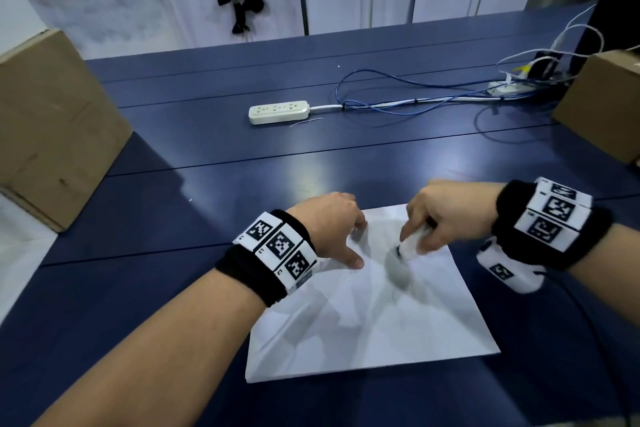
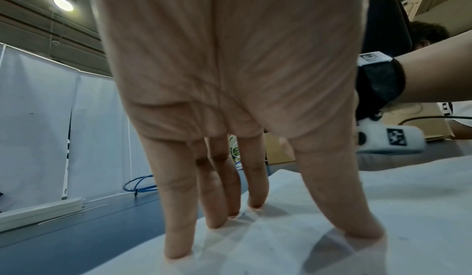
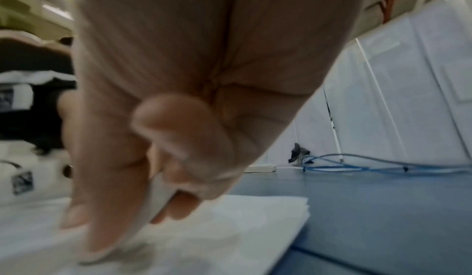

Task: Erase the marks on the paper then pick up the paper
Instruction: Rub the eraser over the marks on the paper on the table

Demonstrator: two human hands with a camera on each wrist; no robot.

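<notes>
On a dark blue slatted surface [image 1: 207, 184], a white rectangular sheet of paper [image 1: 363, 322] lay flat, serving as the landmark for everything around it. Toward the sheet's far edge, the right hand [image 1: 446, 218] held a small white block eraser [image 1: 412, 244], fingers curled round it, its tip pressed against a smudged grey pencil mark [image 1: 398, 270] near the middle of the far half. At the paper's far left corner, the left hand [image 1: 332, 229] was spread wide, its straightened fingertips [image 2: 178, 253] planted on the sheet and gripping nothing. Well beyond the paper lay a cream plastic power strip [image 1: 278, 111] with a tangle of blue cables [image 1: 398, 104] trailing to its right. A brown cardboard box [image 1: 52, 128] stood far off the sheet's left side, another brown cardboard carton [image 1: 602, 107] off its right.

The erasing step appeared to be in hand, with grey smudging plainly left on the sheet, so the task looked less than half done. The next move likely called for more rubbing across the mark while the left hand pinned the paper against creasing. Lifting the sheet had not yet begun.
</notes>
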